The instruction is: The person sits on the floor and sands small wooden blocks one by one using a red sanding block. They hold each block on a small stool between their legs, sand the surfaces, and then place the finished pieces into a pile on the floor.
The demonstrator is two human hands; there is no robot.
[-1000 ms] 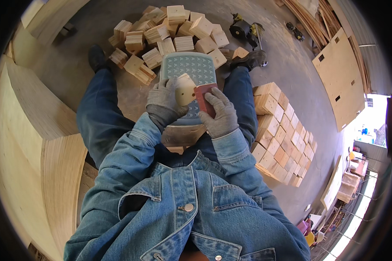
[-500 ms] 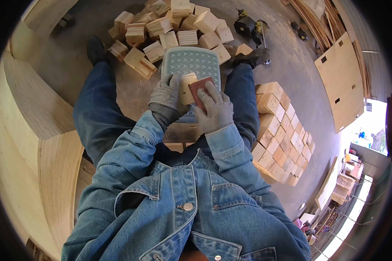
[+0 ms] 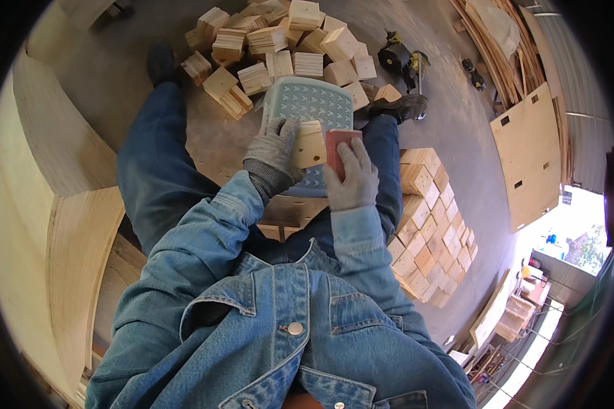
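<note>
My gloved left hand (image 3: 273, 153) is closed around a small pale wooden block (image 3: 310, 144) with dark knots on its face. To its right, my gloved right hand (image 3: 355, 178) grips a flat reddish-brown sanding block (image 3: 338, 144), fingers laid over its right side. A narrow gap separates the sanding block from the wood. Both hands are above a pale blue-green plastic stool (image 3: 310, 95) with a raised pattern, which stands between my legs.
Loose wooden blocks (image 3: 266, 41) are heaped beyond the stool. Stacked blocks (image 3: 433, 232) stand right of my right leg. Power tools (image 3: 402, 61) lie on the floor at the far right, near plywood sheets (image 3: 525, 153). Large curved wood panels (image 3: 82, 238) line the left.
The sanding block has come off the wooden block's face and moved right, turning more upright. My left hand still holds the wood. The whole view has shifted slightly.
</note>
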